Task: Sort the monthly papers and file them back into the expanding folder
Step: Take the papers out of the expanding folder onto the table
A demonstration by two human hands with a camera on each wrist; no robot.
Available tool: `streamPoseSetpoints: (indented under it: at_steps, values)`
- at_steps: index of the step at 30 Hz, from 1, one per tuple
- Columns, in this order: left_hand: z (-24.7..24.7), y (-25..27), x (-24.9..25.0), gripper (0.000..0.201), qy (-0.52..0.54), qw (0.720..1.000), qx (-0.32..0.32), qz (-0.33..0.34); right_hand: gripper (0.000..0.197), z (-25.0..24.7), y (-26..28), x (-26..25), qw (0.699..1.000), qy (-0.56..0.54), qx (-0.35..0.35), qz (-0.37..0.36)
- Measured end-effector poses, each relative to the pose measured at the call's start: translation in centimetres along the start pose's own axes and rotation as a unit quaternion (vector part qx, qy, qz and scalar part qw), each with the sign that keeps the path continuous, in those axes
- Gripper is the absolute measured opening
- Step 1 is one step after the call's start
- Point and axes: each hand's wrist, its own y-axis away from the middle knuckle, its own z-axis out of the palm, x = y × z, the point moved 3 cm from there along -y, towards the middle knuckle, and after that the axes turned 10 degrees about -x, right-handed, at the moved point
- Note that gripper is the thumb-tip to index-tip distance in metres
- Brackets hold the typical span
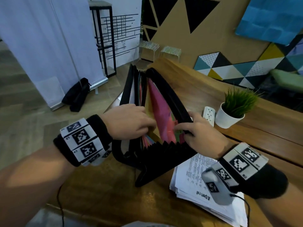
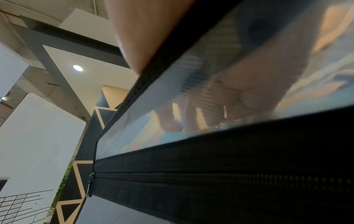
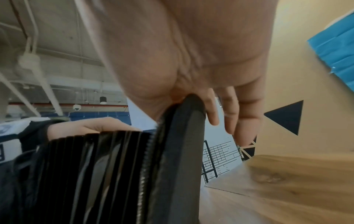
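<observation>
The fingers of the left hand (image 1: 131,120) are curled down among the coloured dividers (image 1: 159,112), pushing a group of them aside, I think to keep one pocket open. In the left wrist view the same fingers (image 2: 226,103) show through the clear side panel, pressed inside the folder. The right hand (image 1: 199,130) pinches the black outer cover: the thumb is inside and the other fingers (image 3: 229,109) lie on the outside of the rim. It seems to pull this cover away from the left hand, so that the pleats stay spread.

The expanding folder (image 1: 164,154) stands upright and open on the wooden table (image 1: 246,136), near its edge, with its mouth up towards the person. This way both hands can reach in from above.

The stack of printed papers (image 1: 193,177) lies flat on the table just beside the folder, under the right wrist, and neither hand holds a sheet. So the filing of these pages is not yet done; I judge that the person is looking for the right pocket first.

Further along the table stand a small potted plant (image 1: 234,108) and a white power strip (image 1: 209,114), well apart from the work.
</observation>
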Motion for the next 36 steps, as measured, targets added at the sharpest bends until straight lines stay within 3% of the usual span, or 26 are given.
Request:
streamPoseSetpoints:
  at_steps: [3,5,9,12,16,23,28,33,36]
  values:
    - [-0.2,-0.1,0.2,0.069,-0.004,1.0,-0.006,0.0,0.014,-0.4,-1.0,-0.6,0.998,0.033,-0.009,0.045]
    - [0.0,-0.1,0.0,0.071,-0.005,1.0,-0.005,0.006,0.017,-0.5,-1.3,-1.0,0.992,0.085,-0.007,0.088]
    - [0.3,0.3,-0.1,0.044,0.0,0.993,0.115,0.008,0.018,-0.2,-2.0,-1.7,0.972,0.169,0.043,0.157]
    - [0.9,0.4,-0.3,0.038,-0.006,0.986,0.169,0.001,0.029,0.0,-2.3,-1.5,0.961,0.18,0.072,0.196]
    - [0.6,0.7,-0.1,0.041,0.013,0.991,0.13,0.01,0.053,-0.3,-2.6,-2.9,0.965,0.191,0.025,0.177]
    - [0.8,0.6,-0.2,0.047,-0.009,0.991,0.129,0.021,0.081,-0.5,-2.2,-3.9,0.978,0.101,0.021,0.181]
    - [0.9,0.6,-0.1,0.033,0.004,0.98,0.198,-0.006,0.07,-0.6,-1.4,-3.2,0.972,0.117,0.021,0.202]
    - [1.0,0.1,-0.1,0.036,0.01,0.984,0.18,0.004,0.056,-0.8,-1.3,-3.7,0.978,0.094,0.018,0.183]
    - [0.9,-0.1,-0.1,0.038,0.019,0.985,0.17,0.015,0.038,-0.7,-1.2,-4.0,0.991,0.046,-0.009,0.127]
